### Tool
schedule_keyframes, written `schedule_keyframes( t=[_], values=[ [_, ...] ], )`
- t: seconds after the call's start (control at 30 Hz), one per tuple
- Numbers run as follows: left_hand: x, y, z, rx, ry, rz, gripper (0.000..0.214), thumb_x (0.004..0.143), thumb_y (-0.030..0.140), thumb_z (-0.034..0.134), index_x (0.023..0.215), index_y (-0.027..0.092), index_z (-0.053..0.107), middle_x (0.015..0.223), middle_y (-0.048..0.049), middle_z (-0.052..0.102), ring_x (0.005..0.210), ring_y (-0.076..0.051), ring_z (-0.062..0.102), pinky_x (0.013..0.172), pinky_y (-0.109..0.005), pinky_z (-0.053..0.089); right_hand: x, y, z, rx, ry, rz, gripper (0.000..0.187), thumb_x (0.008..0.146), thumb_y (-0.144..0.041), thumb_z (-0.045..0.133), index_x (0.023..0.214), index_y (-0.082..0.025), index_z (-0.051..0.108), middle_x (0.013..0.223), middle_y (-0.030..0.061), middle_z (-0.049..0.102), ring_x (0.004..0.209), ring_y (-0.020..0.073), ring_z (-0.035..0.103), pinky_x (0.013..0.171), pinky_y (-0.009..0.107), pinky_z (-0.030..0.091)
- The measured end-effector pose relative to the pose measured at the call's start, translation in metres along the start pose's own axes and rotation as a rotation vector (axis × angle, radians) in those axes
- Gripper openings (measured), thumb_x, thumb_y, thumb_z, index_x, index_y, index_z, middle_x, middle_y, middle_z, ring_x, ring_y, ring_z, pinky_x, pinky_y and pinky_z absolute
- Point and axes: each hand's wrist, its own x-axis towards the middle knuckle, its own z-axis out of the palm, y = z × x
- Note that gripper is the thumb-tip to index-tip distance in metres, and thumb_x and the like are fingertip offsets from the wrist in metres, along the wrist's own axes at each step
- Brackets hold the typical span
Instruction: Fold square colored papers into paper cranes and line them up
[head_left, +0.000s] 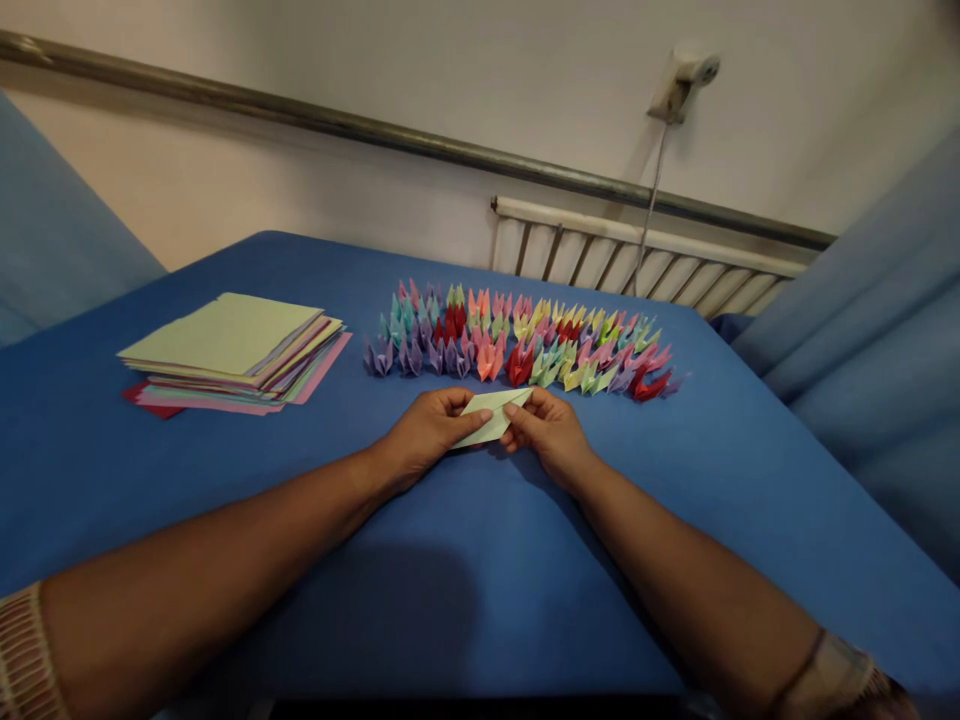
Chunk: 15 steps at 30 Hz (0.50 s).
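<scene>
We see rows of folded paper cranes standing on the blue worktop, apparently finished, and a stack of flat sheets lying unfolded. In front of the cranes, our left grip and right grip pinch a pale green paper, folded but seemingly only part-shaped.

Your left hand and right hand pinch 1 pale-green folded-paper piece near multicoloured folded-paper cranes on a blue table.
</scene>
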Motion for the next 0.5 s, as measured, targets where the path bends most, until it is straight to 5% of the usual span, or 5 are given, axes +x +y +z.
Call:
schedule_keyframes(
  t=[0.5],
  values=[
    [0.0027, 0.0020, -0.0017, 0.083, -0.049, 0.014, 0.029, 0.067, 0.039, 0.073, 0.075, 0.014, 0.060, 0.061, 0.0033, 0.058, 0.053, -0.009, 0.049, 0.049, -0.020, 0.037, -0.0006, -0.0063, -0.0006, -0.083, -0.009, 0.012, 0.040, 0.065, -0.044, 0.079, 0.086, -0.019, 0.056, 0.060, -0.0048, 0.064, 0.048, 0.0102, 0.060, 0.044, 0.020, 0.049]
  ],
)
